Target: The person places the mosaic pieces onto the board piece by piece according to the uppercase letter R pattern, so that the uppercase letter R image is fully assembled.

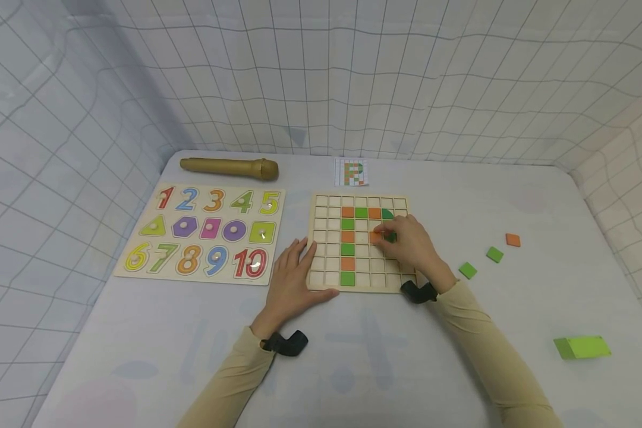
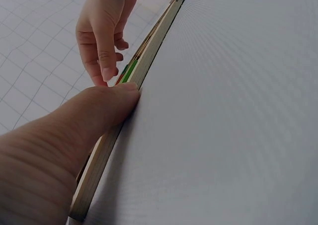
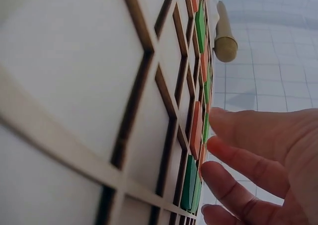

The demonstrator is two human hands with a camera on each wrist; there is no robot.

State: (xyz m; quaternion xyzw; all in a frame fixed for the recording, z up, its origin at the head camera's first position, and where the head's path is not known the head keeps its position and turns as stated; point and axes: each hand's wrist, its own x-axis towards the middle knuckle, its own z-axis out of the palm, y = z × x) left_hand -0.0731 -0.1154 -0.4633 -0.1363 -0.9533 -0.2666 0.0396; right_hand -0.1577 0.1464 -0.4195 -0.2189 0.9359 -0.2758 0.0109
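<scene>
Grid-lined cloth (image 1: 278, 77) is seen behind; on the board (image 1: 334, 266), an orange tile (image 3: 196, 128) is positioned just left of the nearer right hand (image 1: 409, 241), grip indeterminable; the edge is touched by the straight-fingered left hand (image 1: 290, 279).

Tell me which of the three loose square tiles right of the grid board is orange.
The rightmost loose tile; the middle tile and leftmost tile are both green.

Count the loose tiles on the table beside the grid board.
3, all right of the board: an orange tile farthest out, a middle green tile, and another green tile nearest the right sleeve, which could hide more.
</scene>
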